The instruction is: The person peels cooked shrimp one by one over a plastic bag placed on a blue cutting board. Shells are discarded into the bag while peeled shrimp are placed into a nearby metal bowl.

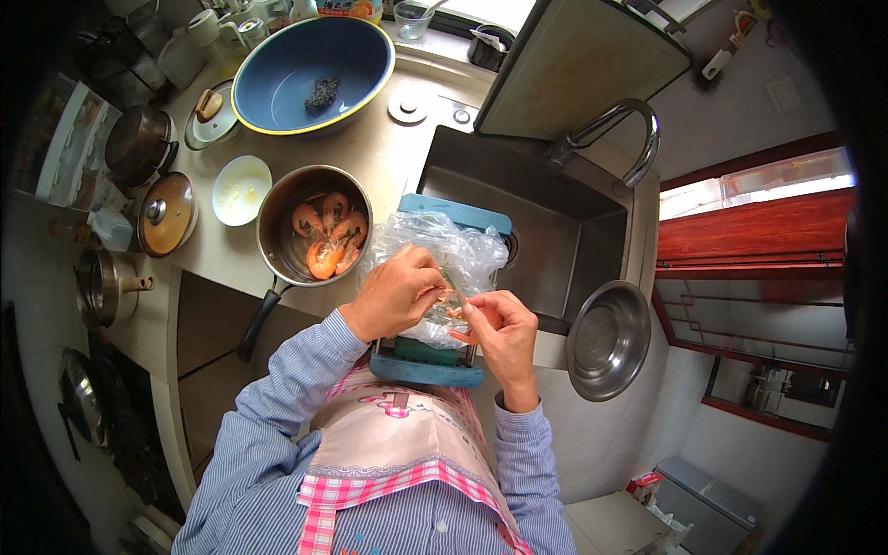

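My left hand (401,291) and my right hand (501,331) meet over a crumpled clear plastic bag (479,250). Between them is an orange cooked shrimp (463,337); my right fingers pinch its body, and my left fingertips grip its thin legs or shell bits. The bag lies open on a rack with blue end bars (427,372) at the sink's left edge, and shell scraps rest on it below my fingers. To the left, a steel saucepan (267,229) holds several whole cooked shrimp (325,258). Its black handle points towards me.
The steel sink (541,277) has a curved faucet (649,149) and a steel basin (608,341) at its right front corner. A white bowl (242,191), a glass lid (166,214) and a large blue basin (277,83) with a dark scouring pad (322,94) stand on the counter.
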The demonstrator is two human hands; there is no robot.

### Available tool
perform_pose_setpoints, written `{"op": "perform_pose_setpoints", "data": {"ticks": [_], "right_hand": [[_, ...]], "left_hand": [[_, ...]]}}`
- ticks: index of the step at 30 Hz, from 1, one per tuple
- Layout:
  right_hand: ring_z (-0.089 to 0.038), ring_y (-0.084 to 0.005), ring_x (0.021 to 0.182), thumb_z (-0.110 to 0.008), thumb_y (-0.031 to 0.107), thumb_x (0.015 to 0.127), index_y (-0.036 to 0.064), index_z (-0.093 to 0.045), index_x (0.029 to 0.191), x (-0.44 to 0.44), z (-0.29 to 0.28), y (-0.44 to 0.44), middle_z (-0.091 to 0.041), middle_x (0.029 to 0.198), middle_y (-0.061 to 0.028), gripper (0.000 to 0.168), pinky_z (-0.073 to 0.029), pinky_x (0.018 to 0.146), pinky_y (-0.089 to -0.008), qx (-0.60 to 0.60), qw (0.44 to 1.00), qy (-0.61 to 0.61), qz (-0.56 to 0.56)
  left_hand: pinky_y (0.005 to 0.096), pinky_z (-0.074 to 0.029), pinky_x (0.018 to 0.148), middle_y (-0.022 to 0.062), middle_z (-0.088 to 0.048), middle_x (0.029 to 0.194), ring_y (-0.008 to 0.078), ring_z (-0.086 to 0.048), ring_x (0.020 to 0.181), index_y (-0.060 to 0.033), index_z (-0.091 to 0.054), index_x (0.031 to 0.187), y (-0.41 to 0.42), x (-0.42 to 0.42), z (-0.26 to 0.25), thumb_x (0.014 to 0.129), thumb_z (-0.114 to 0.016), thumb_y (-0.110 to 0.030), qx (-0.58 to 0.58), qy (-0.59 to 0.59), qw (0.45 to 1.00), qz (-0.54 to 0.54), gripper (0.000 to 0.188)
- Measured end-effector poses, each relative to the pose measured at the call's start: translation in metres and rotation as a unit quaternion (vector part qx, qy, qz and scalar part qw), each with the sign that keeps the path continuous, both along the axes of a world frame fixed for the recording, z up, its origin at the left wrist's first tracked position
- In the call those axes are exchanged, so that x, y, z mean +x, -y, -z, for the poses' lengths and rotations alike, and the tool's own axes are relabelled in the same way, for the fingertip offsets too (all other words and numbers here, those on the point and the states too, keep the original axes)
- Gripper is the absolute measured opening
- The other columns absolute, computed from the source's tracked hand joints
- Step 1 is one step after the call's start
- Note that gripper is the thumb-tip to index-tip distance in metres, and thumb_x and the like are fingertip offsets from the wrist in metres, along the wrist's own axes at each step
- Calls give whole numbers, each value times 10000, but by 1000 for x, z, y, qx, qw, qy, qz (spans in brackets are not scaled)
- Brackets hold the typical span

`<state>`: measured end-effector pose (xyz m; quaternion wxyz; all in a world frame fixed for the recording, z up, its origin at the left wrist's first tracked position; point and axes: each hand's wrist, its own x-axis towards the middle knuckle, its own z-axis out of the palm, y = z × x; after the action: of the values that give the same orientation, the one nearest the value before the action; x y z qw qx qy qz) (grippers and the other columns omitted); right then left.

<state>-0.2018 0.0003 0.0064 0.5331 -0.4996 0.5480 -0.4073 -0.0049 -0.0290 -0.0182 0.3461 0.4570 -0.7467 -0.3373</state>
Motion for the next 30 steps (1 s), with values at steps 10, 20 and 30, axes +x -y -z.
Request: {"op": "perform_pose_setpoints", "data": {"ticks": [10,20,30], "right_hand": [[-671,-137,747,-710,7,845,-43,-709,897,6,7,2,-646,890,-84,72,-601,592,-265,-40,995,-86,-13],[-671,-125,763,-697,-15,849,-51,-696,888,1,5,1,-635,892,-71,53,-609,595,-252,-24,997,-77,-17],[-668,-148,768,-744,-97,761,-29,-695,910,-5,-93,-7,-642,935,-113,170,-583,582,-245,-226,969,-88,-41]], "left_hand": [[372,-488,735,98,-604,898,282,-576,854,-57,-683,829,1,-10,-12,716,-746,-46,-26,-51,998,6,129],[374,-494,733,93,-585,882,281,-575,852,-45,-644,775,6,-3,-4,714,-743,-43,-30,-23,999,-19,116],[394,-490,764,99,-587,948,302,-569,922,-37,-637,802,5,13,11,710,-737,-11,-19,83,996,-32,139]]}}
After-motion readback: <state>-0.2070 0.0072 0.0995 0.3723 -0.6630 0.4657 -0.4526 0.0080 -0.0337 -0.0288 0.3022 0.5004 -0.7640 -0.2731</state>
